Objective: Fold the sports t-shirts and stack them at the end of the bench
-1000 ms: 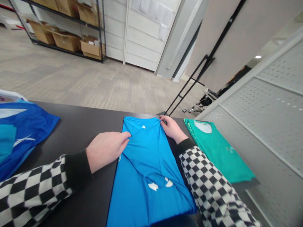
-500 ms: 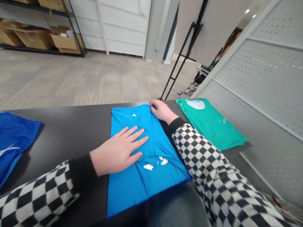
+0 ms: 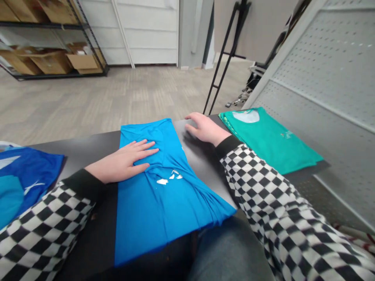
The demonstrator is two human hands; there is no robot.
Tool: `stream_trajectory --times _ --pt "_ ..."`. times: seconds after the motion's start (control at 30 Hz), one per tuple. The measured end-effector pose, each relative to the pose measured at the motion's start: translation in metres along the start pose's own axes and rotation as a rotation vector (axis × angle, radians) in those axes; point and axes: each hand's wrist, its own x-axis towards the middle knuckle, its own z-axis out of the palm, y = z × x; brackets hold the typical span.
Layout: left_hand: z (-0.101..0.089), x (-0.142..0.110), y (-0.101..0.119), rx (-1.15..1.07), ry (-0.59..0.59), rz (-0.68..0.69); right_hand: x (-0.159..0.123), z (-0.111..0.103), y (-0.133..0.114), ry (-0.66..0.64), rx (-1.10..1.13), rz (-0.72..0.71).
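A bright blue shirt (image 3: 146, 210) lies partly folded on the dark table, wrinkled near its white print and hanging over the near edge. My left hand (image 3: 125, 159) rests flat on its upper left part, fingers spread. Beyond the shirt's right edge, my right hand (image 3: 205, 128) is over the bare tabletop, thumb and fingers apart, with nothing in it. The shirt's lower right corner flares out towards my right sleeve.
Folded green shirts (image 3: 272, 144) lie stacked at the table's right end, beside a grey perforated panel (image 3: 331, 78). A darker blue garment (image 3: 43, 168) is at the left. Across the floor stands a shelf (image 3: 55, 76) with cardboard boxes.
My right hand has let go of the shirt's far right corner and moved off to the right. My left hand and the shirt's upper part have shifted left; its right side is more creased.
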Motion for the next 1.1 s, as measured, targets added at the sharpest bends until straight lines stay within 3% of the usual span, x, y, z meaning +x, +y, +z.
stream_trajectory --times 0.13,0.3,0.4,0.5,0.57,0.63,0.7,0.77,0.83,0.9,1.0,1.1 --pt "-0.004 -0.014 -0.028 -0.021 0.041 -0.1 0.001 -0.002 -0.016 -0.084 -0.017 -0.062" --pt "0.001 -0.02 -0.033 -0.018 0.088 -0.081 -0.007 -0.014 -0.028 -0.066 0.052 0.027" --pt "0.002 -0.02 -0.025 0.0 0.155 -0.074 -0.04 -0.036 -0.045 0.101 0.122 0.167" --pt "-0.004 -0.018 -0.008 0.039 0.316 -0.043 -0.106 -0.059 -0.075 0.282 0.16 0.266" --pt "-0.011 -0.014 0.016 0.047 0.423 0.019 -0.165 -0.066 -0.098 0.364 0.18 0.347" --pt "-0.016 -0.011 0.053 0.013 0.455 0.107 -0.225 -0.061 -0.119 0.53 0.229 0.54" --pt "-0.015 -0.01 0.102 -0.046 0.394 0.198 -0.276 -0.043 -0.134 0.669 0.3 0.75" --pt "-0.005 -0.011 0.153 -0.09 0.29 0.267 -0.311 -0.018 -0.143 0.705 0.428 0.91" --pt "0.012 -0.013 0.196 -0.095 0.225 0.258 -0.328 0.006 -0.145 0.641 0.455 0.96" --pt "0.03 -0.019 0.227 -0.065 0.245 0.178 -0.331 0.021 -0.144 0.551 0.438 0.94" --pt "0.052 -0.035 0.257 -0.098 0.363 0.08 -0.326 0.027 -0.141 0.453 0.412 0.873" --pt "0.068 -0.056 0.281 -0.344 0.427 0.121 -0.321 0.021 -0.142 0.383 0.321 0.755"
